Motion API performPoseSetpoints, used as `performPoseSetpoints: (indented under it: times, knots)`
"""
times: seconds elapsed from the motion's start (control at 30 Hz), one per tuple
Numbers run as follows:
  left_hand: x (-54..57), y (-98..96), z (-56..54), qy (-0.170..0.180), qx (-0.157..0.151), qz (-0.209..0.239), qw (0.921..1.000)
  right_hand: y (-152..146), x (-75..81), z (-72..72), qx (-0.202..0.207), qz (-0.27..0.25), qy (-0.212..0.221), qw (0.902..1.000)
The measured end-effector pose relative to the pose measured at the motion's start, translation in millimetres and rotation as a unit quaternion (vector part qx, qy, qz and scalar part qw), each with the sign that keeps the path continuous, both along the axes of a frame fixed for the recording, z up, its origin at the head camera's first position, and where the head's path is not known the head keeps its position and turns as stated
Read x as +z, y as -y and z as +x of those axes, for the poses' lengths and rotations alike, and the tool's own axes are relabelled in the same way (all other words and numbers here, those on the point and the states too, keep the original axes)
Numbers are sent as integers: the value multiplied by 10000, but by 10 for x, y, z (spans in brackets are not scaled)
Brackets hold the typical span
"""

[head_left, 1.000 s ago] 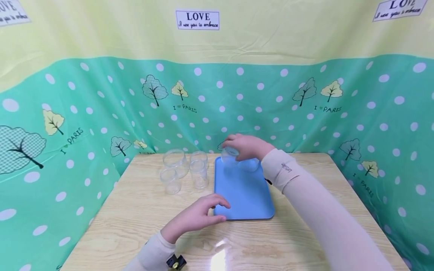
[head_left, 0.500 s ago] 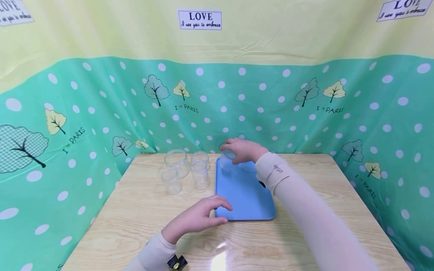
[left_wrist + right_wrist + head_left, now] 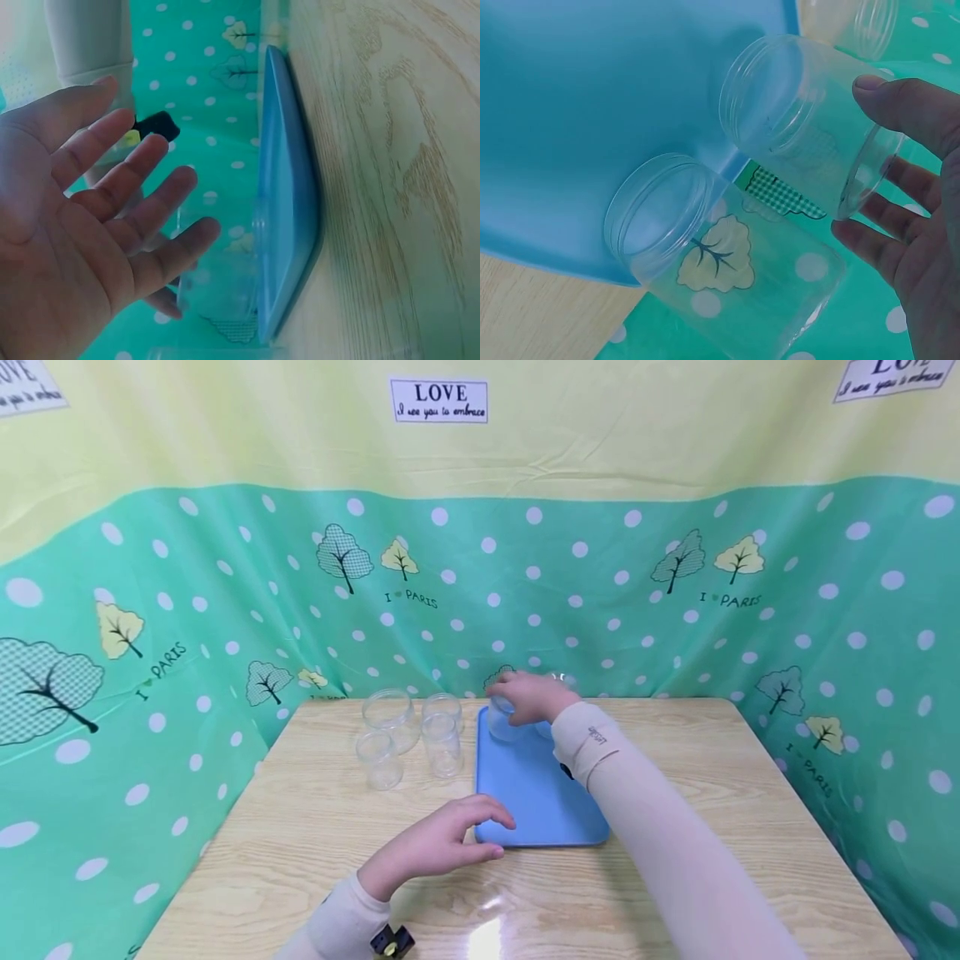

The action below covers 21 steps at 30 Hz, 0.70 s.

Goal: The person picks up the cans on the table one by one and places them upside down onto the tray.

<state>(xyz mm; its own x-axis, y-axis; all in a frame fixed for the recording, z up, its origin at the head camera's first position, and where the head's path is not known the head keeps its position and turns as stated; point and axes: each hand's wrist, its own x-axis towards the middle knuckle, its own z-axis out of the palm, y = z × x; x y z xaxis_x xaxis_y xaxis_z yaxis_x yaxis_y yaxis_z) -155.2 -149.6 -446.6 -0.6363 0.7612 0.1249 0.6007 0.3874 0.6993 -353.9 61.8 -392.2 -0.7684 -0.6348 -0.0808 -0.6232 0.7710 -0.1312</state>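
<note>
My right hand (image 3: 532,697) holds a clear jar (image 3: 802,127) by its base end, thumb on one side and fingers round the other. That jar is upside down, its threaded mouth against the far left corner of the blue tray (image 3: 536,802). Beside it, a second clear jar (image 3: 731,259) also stands mouth-down on the tray, partly hidden in the head view by my right hand. My left hand (image 3: 450,835) hovers by the tray's near left corner, fingers spread and relaxed, with nothing in it.
Several clear jars of different sizes stand on the wooden table (image 3: 315,835) left of the tray, including a wide jar (image 3: 390,718) and a small jar (image 3: 380,764). A patterned curtain (image 3: 525,593) hangs behind the table and along both sides.
My right hand has moved a little left and down, lowering the jar onto the tray's far left corner. My left hand stays nearly where it was.
</note>
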Motion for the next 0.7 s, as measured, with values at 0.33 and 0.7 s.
performPoseSetpoints:
  times: [0.33,0.7]
  knots:
    - [-4,-15,5,-232,-173,-36,9996,52,5,-8,-18,190,9,9998]
    - [9,-40,24,-224,-284,15,9993,61,-79,-60,-142,79,152,9998]
